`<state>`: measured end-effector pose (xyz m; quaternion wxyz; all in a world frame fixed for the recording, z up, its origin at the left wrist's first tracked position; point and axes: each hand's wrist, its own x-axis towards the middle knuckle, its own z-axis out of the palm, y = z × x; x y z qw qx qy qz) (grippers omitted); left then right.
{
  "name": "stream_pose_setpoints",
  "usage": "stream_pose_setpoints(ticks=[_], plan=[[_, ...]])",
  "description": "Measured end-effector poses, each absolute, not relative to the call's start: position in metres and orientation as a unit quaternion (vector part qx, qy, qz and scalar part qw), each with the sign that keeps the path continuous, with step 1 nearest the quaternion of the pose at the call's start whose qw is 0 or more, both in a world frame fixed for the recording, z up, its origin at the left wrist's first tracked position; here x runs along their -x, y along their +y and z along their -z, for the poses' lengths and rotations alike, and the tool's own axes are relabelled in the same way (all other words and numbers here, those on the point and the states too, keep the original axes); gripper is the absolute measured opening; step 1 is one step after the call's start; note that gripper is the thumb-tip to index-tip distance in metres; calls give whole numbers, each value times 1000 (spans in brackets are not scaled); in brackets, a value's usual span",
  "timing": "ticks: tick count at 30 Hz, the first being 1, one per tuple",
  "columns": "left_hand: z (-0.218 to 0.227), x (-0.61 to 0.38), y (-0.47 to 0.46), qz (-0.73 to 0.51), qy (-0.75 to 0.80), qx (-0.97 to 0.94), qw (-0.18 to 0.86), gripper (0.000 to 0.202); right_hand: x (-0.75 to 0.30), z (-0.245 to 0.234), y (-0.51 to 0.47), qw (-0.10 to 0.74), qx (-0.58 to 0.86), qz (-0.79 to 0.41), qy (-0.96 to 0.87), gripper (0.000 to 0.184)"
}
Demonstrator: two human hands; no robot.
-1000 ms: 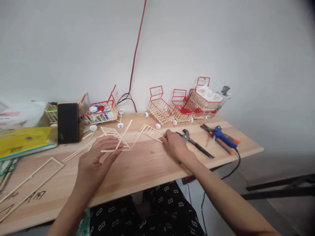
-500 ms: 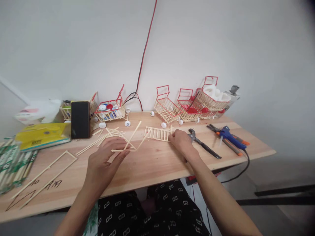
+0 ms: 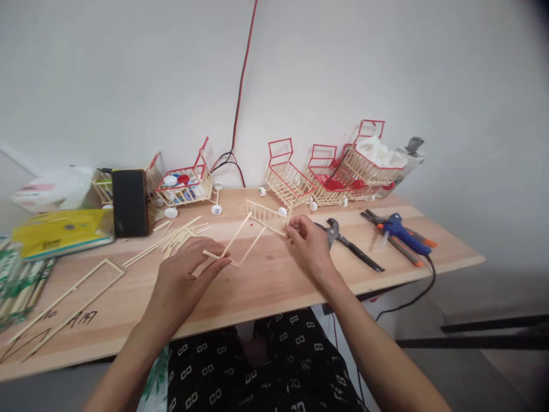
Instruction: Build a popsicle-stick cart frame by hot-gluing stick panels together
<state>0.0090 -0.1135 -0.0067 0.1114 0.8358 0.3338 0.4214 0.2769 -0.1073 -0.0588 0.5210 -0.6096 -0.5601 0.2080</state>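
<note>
Frame [image 3: 237,234] and ladder panel [image 3: 266,217]: finger check

Left hand [image 3: 189,279]: thumb and fingers pinched nearly together on the near end of the three-sided frame; its two long sides run beyond the fingertips. Right hand [image 3: 314,247]: thumb and forefinger closed on the right end of the panel, which extends leftward from them. Frame-to-panel contact cannot be determined. Loose sticks [image 3: 182,233] lie beyond the left fingers; pincers [image 3: 351,246] sit just right of the right fingers, glue gun [image 3: 401,233] farther right.
</note>
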Motion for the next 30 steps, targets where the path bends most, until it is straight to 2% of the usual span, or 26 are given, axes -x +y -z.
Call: stream_pose_setpoints(ticks=[19, 30], plan=[[9, -35, -108, -364, 340, -862, 98, 12, -277, 49, -121, 450, 601, -193, -632, 6], [9, -37, -107, -348, 335, -868, 111, 13, -278, 52, -120, 451, 593, -180, -642, 7]])
